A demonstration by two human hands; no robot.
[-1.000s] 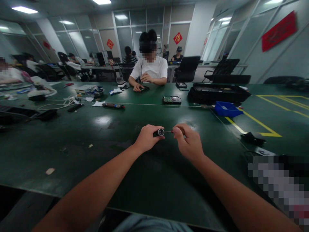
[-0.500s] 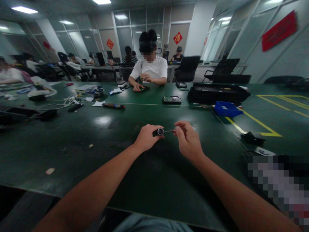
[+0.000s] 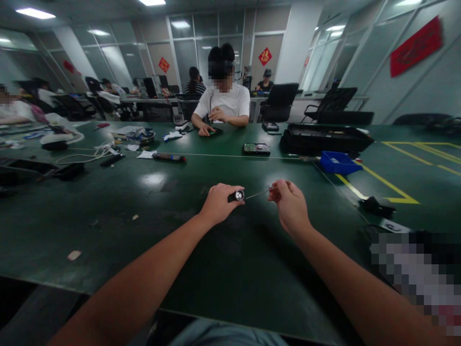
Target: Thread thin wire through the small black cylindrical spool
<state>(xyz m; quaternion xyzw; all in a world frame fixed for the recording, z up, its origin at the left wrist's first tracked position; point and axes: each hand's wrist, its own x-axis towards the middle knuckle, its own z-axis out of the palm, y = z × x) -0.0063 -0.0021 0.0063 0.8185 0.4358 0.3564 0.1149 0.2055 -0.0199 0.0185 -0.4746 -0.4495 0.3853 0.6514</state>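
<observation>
My left hand [image 3: 218,204] is closed around a small dark cylinder with a silver end [image 3: 238,195], held just above the green table [image 3: 151,226]. My right hand [image 3: 291,205] pinches the handle of a thin screwdriver [image 3: 260,192]. Its slim metal shaft runs leftward, and its tip sits at the silver end of the cylinder. Both hands hover near the middle of the table, a short gap between them.
Across the table a person in a white shirt [image 3: 224,103] handles a dark device. A circuit-board part [image 3: 256,149], a black case [image 3: 326,138], a blue bin [image 3: 339,163], a black object [image 3: 376,206] and cables [image 3: 97,153] lie around. Other people sit far left.
My right hand has drawn back to the right, so more of the screwdriver's shaft now shows between the hands. My left hand has stayed in place with the cylinder.
</observation>
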